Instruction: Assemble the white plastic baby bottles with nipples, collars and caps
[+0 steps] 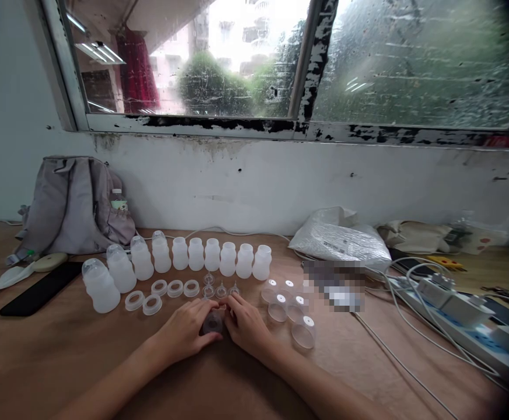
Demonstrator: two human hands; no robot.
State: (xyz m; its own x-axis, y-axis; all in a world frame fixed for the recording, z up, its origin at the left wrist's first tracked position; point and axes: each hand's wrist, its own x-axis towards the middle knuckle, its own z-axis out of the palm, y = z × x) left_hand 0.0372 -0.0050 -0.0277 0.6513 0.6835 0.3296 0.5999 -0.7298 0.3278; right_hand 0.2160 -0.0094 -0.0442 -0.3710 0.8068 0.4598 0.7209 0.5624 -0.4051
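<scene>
My left hand (188,326) curves its thumb and fingers around a clear round piece (213,322), which looks like a bottle cap. My right hand (246,325) is close against it, its fingers bent together; what they pinch, if anything, is hidden. Just beyond my fingertips stand several clear bottle nipples (220,290). White collar rings (175,288) lie left of them. To the right are several clear domed caps (302,336) with white dots. Behind stands a row of frosted bottles (212,255); the capped bottles (101,287) are at its left end.
A black phone (39,289) lies at the left, before a grey backpack (70,204). At the right are a silver bubble pouch (340,239), white cables (403,356) and a power strip (460,318) with plugged-in adapters. The wall and window rise behind the table.
</scene>
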